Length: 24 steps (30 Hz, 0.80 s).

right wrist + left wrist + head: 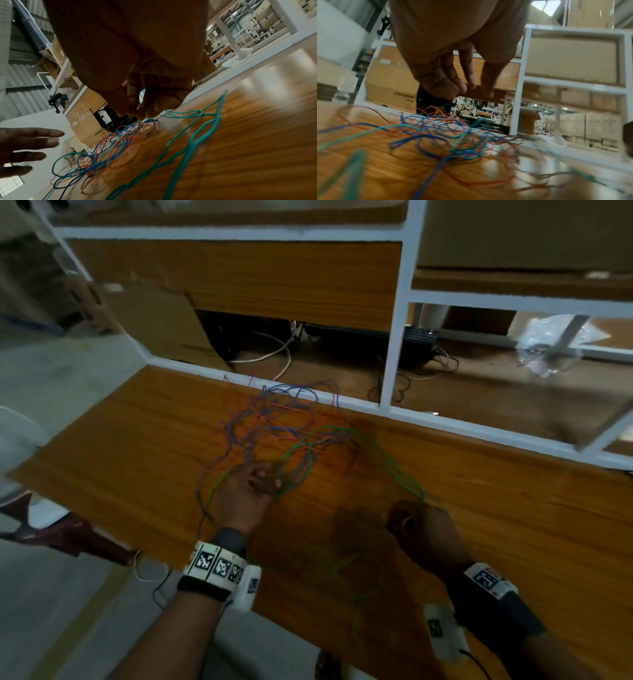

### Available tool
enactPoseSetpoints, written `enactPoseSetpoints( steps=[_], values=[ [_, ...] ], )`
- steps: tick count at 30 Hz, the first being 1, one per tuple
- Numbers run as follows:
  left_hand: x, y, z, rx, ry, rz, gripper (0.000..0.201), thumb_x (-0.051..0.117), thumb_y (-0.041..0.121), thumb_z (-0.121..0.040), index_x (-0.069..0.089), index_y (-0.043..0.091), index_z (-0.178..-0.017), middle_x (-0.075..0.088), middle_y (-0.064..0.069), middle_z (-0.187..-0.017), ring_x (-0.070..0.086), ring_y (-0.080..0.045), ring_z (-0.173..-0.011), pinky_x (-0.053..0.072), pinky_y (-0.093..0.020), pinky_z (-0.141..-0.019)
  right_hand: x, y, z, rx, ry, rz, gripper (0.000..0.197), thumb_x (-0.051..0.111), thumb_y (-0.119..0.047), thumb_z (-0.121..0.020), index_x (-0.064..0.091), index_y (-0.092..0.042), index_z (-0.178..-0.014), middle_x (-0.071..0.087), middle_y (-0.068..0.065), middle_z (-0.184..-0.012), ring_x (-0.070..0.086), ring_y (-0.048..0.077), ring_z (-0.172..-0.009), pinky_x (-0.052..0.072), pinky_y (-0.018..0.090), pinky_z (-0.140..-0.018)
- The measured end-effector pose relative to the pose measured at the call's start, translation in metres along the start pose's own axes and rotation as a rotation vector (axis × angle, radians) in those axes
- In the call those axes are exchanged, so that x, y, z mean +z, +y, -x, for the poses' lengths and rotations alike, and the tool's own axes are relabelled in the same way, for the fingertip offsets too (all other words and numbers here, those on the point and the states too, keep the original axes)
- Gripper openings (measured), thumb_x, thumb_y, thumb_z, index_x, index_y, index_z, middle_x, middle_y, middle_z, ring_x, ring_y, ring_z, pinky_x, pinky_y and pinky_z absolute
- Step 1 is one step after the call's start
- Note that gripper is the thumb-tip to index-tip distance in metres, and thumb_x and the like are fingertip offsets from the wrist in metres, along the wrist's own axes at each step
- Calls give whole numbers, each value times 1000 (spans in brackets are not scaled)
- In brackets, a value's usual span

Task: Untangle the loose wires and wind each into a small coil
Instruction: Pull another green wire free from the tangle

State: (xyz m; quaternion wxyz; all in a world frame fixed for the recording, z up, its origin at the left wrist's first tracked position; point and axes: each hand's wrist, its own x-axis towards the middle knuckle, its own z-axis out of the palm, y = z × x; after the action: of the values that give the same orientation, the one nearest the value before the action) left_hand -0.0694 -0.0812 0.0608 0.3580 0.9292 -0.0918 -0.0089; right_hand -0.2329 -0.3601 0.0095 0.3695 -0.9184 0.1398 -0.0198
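Tangle of thin wires (281, 426) lay mid-desk (120, 446), blue, orange & green strands crossed over each other, far side reaching the white frame rail (428, 416) at the back edge. Nothing coiled yet, so task looked early: prob. still the freeing stage.

Left hand (245, 494) sat at the near edge of the tangle, fingers (471, 73) relaxed & slightly apart, tips just above or touching the strands; didn't look like a firm grip. Right hand (423, 529) was well apart from the knot, to the right, fingers (159, 102) bunched together. Green wire (193, 136) ran from the tangle to that hand, so it prob. pinched green, though the exact contact pt was blurred in the right wrist view.

To do this step well, judged from the layout: left hand should pin the blue/orange mass flat while the right draws green out slowly, low along the desk. Yanking would likely tighten loops, since thin wire kinks & snags easily. Follow green back through each crossing, lift it over, not through. Watch strands near the back rail; they could slip off behind it.
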Motion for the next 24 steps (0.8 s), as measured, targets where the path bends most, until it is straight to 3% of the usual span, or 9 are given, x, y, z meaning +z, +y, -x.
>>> enactPoseSetpoints(
  steps=[2,4,7,9,12,15,17,20,24],
  values=[
    [-3,-12,-9,-16,-185,-147,34,80,33,-83,70,27,-115,65,4,-116,63,-19,-100,44,-22,-72,10,-6,-7,14,-27,36,11,68,-30,-96,69,-32,-85,71,-13,-83,65,5,-70,52,32,-64],
    [8,-22,-8,-14,-297,-109,20,77,26,-87,75,23,-107,69,2,-117,65,-19,-103,45,-19,-75,15,-9,-13,10,-46,48,10,68,-31,-95,70,-32,-85,72,-11,-84,67,7,-72,56,37,-68],
    [19,-24,-3,18,-183,18,12,73,24,-91,80,21,-100,77,-6,-105,70,-23,-100,52,-28,-79,14,-18,-24,-35,-14,47,19,70,-32,-92,64,-35,-74,67,-13,-73,62,-1,-65,46,30,-62],
    [11,-5,-3,88,-77,203,11,70,28,-93,79,24,-98,78,1,-93,71,-11,-88,51,-23,-72,10,-30,-30,-70,63,51,14,74,-25,-90,66,-33,-83,66,-13,-75,62,3,-66,39,27,-61],
    [-16,47,0,294,-110,353,10,64,37,-92,72,40,-87,74,14,-74,66,2,-70,49,-18,-64,2,-54,-38,-156,141,-63,55,82,-28,-84,58,-34,-132,63,-9,-119,65,15,-92,52,34,-71],
    [-37,92,0,444,-246,490,14,67,22,-96,72,32,-87,71,3,-68,65,-4,-64,49,-19,-62,-10,-93,-49,-349,138,-193,84,85,-37,-81,37,-40,-150,44,-12,-151,51,17,-131,50,37,-99],
    [-43,112,-4,490,-275,600,16,65,13,-97,73,25,-89,69,-4,-67,67,-12,-65,55,-27,-62,-15,-111,-60,-470,144,-187,59,82,-30,-86,55,-32,-139,56,-15,-141,53,7,-130,48,32,-104],
    [-48,127,-9,435,-304,800,21,61,7,-98,75,21,-92,65,-2,-64,62,-25,-64,57,-37,-63,-24,-118,-71,-395,144,-279,15,75,-12,-93,74,-15,-108,71,-14,-107,64,-8,-99,46,13,-81],
    [-48,131,-13,330,-327,998,15,56,5,-100,68,-3,-105,61,-4,-65,61,-22,-65,59,-36,-70,-40,-93,-71,-352,159,-109,10,72,-9,-92,72,-13,-101,74,3,-98,66,13,-92,49,31,-78]
  ],
)
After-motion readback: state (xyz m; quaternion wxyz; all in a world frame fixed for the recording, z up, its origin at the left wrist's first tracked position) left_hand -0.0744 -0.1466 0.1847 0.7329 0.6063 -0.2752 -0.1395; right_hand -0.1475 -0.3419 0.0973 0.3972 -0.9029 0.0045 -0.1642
